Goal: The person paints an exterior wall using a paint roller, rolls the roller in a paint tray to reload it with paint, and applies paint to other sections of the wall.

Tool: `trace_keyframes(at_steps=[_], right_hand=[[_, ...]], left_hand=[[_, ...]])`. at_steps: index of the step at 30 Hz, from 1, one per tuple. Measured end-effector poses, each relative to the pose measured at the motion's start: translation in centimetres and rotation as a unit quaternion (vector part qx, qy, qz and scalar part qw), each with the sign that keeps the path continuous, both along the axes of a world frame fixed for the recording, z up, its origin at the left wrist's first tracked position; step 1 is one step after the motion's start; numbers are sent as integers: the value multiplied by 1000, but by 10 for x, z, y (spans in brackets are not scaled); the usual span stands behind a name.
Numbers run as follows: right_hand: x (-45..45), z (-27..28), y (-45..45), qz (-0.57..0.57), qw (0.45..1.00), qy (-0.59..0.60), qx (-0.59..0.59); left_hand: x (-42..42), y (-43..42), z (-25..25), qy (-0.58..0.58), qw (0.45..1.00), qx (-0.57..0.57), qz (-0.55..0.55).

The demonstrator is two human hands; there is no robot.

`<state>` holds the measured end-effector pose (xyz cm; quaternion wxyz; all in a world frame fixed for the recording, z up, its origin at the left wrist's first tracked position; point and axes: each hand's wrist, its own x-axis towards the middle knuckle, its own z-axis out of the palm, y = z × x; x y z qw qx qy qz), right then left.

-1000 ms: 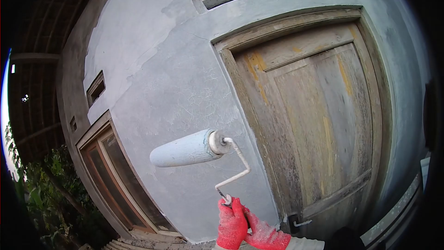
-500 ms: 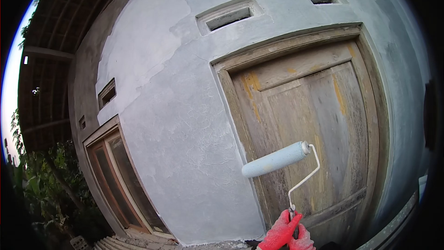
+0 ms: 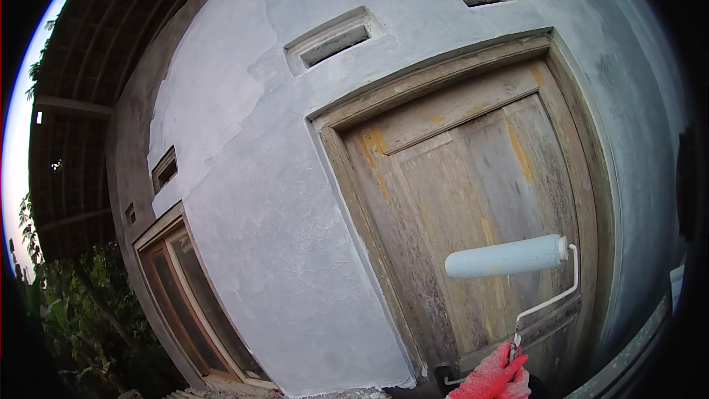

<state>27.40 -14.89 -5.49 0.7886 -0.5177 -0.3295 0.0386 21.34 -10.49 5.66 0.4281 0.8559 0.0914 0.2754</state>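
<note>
A paint roller (image 3: 506,257) with a pale blue sleeve and a bent white wire frame is held up in front of the weathered wooden door (image 3: 458,185). Both my hands wear red gloves and are close together low in the view, wrapped round the roller's handle. My left hand (image 3: 484,377) is on the left; my right hand (image 3: 518,386) is partly hidden beside it and cut off by the bottom edge. The painted wall (image 3: 273,251), pale grey-blue with wrinkled patches, stands left of the door.
A wooden-framed window (image 3: 192,299) is at lower left, with plants (image 3: 96,325) beyond it. Small vent openings (image 3: 336,43) sit high in the wall. A dark roof overhang (image 3: 96,44) covers the upper left. A long rail (image 3: 628,355) slants across the lower right.
The roller and both hands have moved right, from the door frame's left edge across the door's face. The roller is now more level. The view has shifted slightly to the right.
</note>
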Motion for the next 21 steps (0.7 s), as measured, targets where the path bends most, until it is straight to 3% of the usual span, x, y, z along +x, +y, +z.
trace_keyframes(at_steps=[1, 3, 4, 7, 9, 12, 15, 16, 17, 19, 21], right_hand=[[1, -3, -4, 6, 1000, 14, 1], [4, -13, -10, 25, 999, 45, 5], [6, -19, -13, 32, 998, 57, 10], [12, -32, -19, 66, 992, 102, 23], [15, -42, -22, 84, 988, 125, 38], [18, -53, -27, 106, 980, 157, 61], [24, -58, -35, 106, 973, 183, 94], [28, -62, -38, 101, 971, 190, 106], [31, -65, -43, 97, 970, 191, 117], [39, -75, -44, 85, 967, 193, 142], [40, -54, -72, 95, 959, 234, 125]], left_hand=[[4, -2, -4, -2, 1000, 0, 2], [12, -10, -12, 11, 992, 125, -9], [15, -15, -15, 40, 996, 55, -55], [28, -22, -36, 53, 994, 40, -88], [40, -20, -48, 52, 992, 97, -70], [44, -31, -35, 96, 988, -2, -118], [38, -55, -8, 109, 985, -4, -130], [39, -63, -6, 137, 965, -147, -170], [41, -69, -9, 125, 958, -187, -179], [53, -72, -19, 99, 960, -163, -205], [70, -58, -37, 157, 947, -161, -228]])
